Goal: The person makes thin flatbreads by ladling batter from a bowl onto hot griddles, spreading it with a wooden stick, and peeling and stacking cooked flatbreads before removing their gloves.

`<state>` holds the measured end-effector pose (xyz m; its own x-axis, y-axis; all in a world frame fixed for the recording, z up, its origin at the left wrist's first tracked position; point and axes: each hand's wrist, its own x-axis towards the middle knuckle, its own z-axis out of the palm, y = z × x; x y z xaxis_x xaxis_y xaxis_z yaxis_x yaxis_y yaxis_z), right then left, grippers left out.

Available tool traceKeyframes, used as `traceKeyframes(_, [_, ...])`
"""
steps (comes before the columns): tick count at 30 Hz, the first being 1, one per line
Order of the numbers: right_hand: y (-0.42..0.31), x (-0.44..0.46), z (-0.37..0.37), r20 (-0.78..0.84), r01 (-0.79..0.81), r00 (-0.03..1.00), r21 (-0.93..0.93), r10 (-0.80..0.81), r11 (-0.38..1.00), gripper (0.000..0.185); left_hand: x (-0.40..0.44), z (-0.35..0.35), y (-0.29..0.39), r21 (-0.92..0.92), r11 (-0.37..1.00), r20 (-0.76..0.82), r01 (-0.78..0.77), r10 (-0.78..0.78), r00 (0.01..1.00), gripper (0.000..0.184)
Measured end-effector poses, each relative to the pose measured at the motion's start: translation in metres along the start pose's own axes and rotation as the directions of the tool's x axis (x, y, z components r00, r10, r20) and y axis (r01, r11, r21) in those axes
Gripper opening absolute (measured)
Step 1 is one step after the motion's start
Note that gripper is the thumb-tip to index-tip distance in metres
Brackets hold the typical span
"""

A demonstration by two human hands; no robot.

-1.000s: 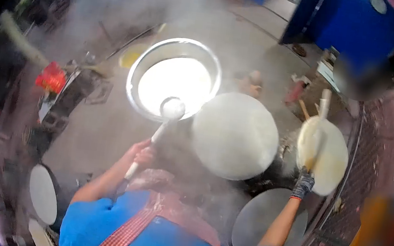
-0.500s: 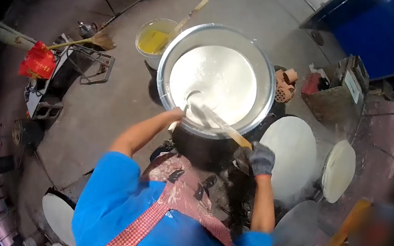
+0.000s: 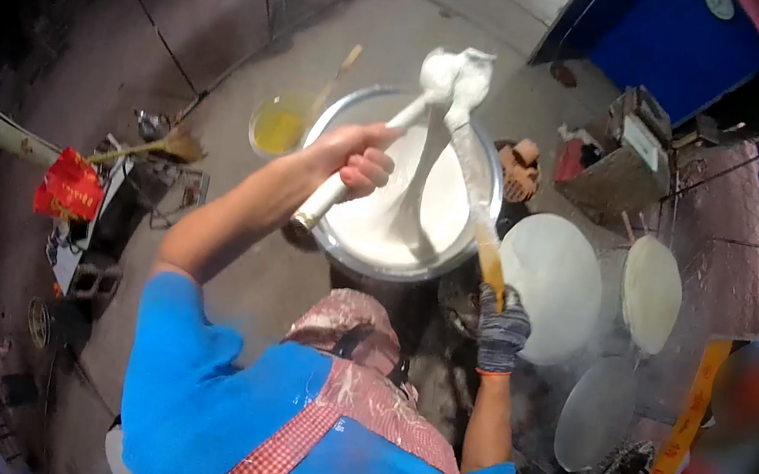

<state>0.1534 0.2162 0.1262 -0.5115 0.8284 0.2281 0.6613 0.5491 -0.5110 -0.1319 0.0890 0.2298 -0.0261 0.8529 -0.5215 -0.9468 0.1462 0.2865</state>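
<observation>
My left hand (image 3: pixel 358 161) is closed round the white handle of a ladle (image 3: pixel 438 76), whose batter-coated head is raised above a large metal basin (image 3: pixel 352 257). My right hand (image 3: pixel 502 330), in a grey glove, grips the yellow handle of a long spatula (image 3: pixel 474 168). The spatula's coated tip touches or overlaps the ladle head. From there a thick stream of white batter (image 3: pixel 381 223) runs down into the basin. To the right of the basin lies a round pale griddle surface (image 3: pixel 550 288).
Behind the basin's left side is a tub of yellow liquid (image 3: pixel 278 128) with a brush in it. More round plates (image 3: pixel 651 295) stand at the right. A wooden box (image 3: pixel 616 173) and clay pieces (image 3: pixel 520 169) are beyond; a broom (image 3: pixel 174 145) is left.
The ladle and spatula have risen from the batter to above the basin, with batter now streaming down. Earlier, my right hand moved the spatula from the right-hand plate to the basin.
</observation>
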Motion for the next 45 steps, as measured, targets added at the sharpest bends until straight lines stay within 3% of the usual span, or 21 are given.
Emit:
traceKeyframes(6, [-0.030, 0.077, -0.055, -0.383, 0.221, 0.910, 0.123, -0.160, 0.967, 0.020, -0.073, 0.093, 0.053, 0.271, 0.936, 0.324, -0.226, 0.132, 0.937, 0.017])
traceKeyframes(8, [-0.043, 0.099, -0.074, -0.555, 0.350, 0.820, 0.291, -0.141, 0.890, 0.020, -0.095, 0.114, 0.072, 0.528, 0.698, 0.465, -0.483, 0.238, 0.853, 0.019])
traceKeyframes(10, [-0.053, 0.097, -0.076, -0.482, 0.251, 0.876, 0.440, -0.009, 0.862, 0.019, -0.103, 0.122, 0.070, 0.671, 0.387, 0.435, -0.632, 0.485, 0.759, 0.039])
traceKeyframes(12, [-0.014, 0.093, -0.024, -0.191, 0.140, 0.982, 0.768, 0.015, 0.626, 0.019, -0.087, 0.097, 0.070, 0.695, 0.343, 0.427, -0.633, 0.511, 0.746, 0.054])
traceKeyframes(13, [0.005, 0.084, 0.011, -0.219, 0.305, 0.950, 0.492, -0.223, 0.816, 0.021, -0.067, 0.064, 0.069, 0.676, 0.427, 0.421, -0.601, 0.445, 0.790, 0.052])
traceKeyframes(15, [0.013, 0.041, 0.047, 0.013, 0.127, 0.988, 0.499, -0.154, 0.857, 0.024, -0.035, 0.009, 0.047, 0.716, 0.615, 0.178, -0.330, 0.296, 0.938, 0.050])
traceKeyframes(16, [0.011, 0.017, 0.056, 0.251, -0.242, 0.965, 0.720, 0.082, 0.650, 0.026, -0.029, -0.008, 0.034, 0.535, 0.839, 0.060, -0.099, 0.079, 0.995, 0.033])
traceKeyframes(17, [0.024, -0.005, 0.060, 0.286, -0.288, 0.948, 0.595, 0.137, 0.750, 0.028, -0.013, -0.019, 0.031, 0.185, 0.977, -0.152, 0.109, -0.081, 0.985, 0.008])
traceKeyframes(20, [0.058, -0.060, 0.028, 0.260, -0.276, 0.944, 0.296, 0.201, 0.914, 0.035, -0.005, -0.017, 0.004, -0.059, 0.925, -0.123, 0.375, -0.380, 0.917, 0.035])
traceKeyframes(23, [0.069, -0.099, 0.004, 0.016, -0.080, 0.981, 0.943, 0.196, 0.323, 0.037, -0.002, 0.019, -0.031, 0.568, 0.819, -0.014, 0.085, -0.095, 0.995, 0.038])
traceKeyframes(25, [0.098, -0.123, 0.002, -0.112, -0.028, 0.982, 0.715, 0.154, 0.699, 0.037, 0.019, 0.037, -0.080, 0.771, 0.635, -0.013, -0.045, 0.085, 0.996, 0.037])
traceKeyframes(28, [0.135, -0.159, -0.011, -0.161, -0.214, 0.929, 0.497, 0.332, 0.841, 0.040, 0.088, 0.027, -0.134, 0.367, 0.825, 0.241, 0.430, -0.530, 0.813, 0.030])
traceKeyframes(30, [0.170, -0.227, -0.020, -0.294, -0.252, 0.892, 0.304, 0.342, 0.919, 0.041, 0.108, 0.054, -0.202, 0.210, 0.807, 0.087, 0.552, -0.578, 0.811, 0.026])
traceKeyframes(31, [0.187, -0.268, -0.023, -0.194, -0.391, 0.871, 0.283, 0.452, 0.876, 0.040, 0.123, 0.051, -0.235, -0.017, 0.652, 0.186, 0.758, -0.743, 0.643, 0.022])
traceKeyframes(33, [0.238, -0.370, 0.000, 0.043, -0.510, 0.820, 0.509, 0.571, 0.694, 0.040, 0.166, 0.020, -0.297, -0.054, 0.766, -0.056, 0.641, -0.643, 0.764, 0.019])
traceKeyframes(34, [0.267, -0.420, 0.021, 0.182, -0.530, 0.785, 0.692, 0.592, 0.490, 0.042, 0.163, 0.040, -0.340, -0.141, 0.674, -0.067, 0.725, -0.737, 0.672, 0.035])
traceKeyframes(36, [0.236, -0.485, -0.077, -0.059, -0.690, 0.720, 0.046, 0.691, 0.723, 0.040, 0.163, 0.071, -0.413, -0.165, 0.480, 0.138, 0.862, -0.854, 0.502, 0.035])
traceKeyframes(39, [0.268, -0.555, -0.122, -0.316, -0.833, 0.503, 0.072, 0.804, 0.549, 0.037, 0.173, 0.121, -0.492, -0.085, 0.316, 0.343, 0.945, -0.881, 0.325, 0.039])
traceKeyframes(42, [0.301, -0.549, -0.177, -0.227, -0.990, 0.116, 0.048, 0.967, 0.130, 0.034, 0.222, 0.168, -0.536, 0.223, 0.311, 0.292, 0.924, -0.926, 0.241, 0.031])
traceKeyframes(44, [0.320, -0.508, -0.205, -0.399, -0.969, 0.130, 0.144, 0.908, 0.203, 0.033, 0.259, 0.199, -0.559, 0.561, 0.409, 0.145, 0.719, -0.904, 0.402, 0.022])
traceKeyframes(45, [0.333, -0.486, -0.210, -0.662, -0.846, 0.264, 0.190, 0.701, 0.499, 0.041, 0.279, 0.212, -0.573, 0.722, 0.416, 0.087, 0.552, -0.847, 0.524, 0.016])
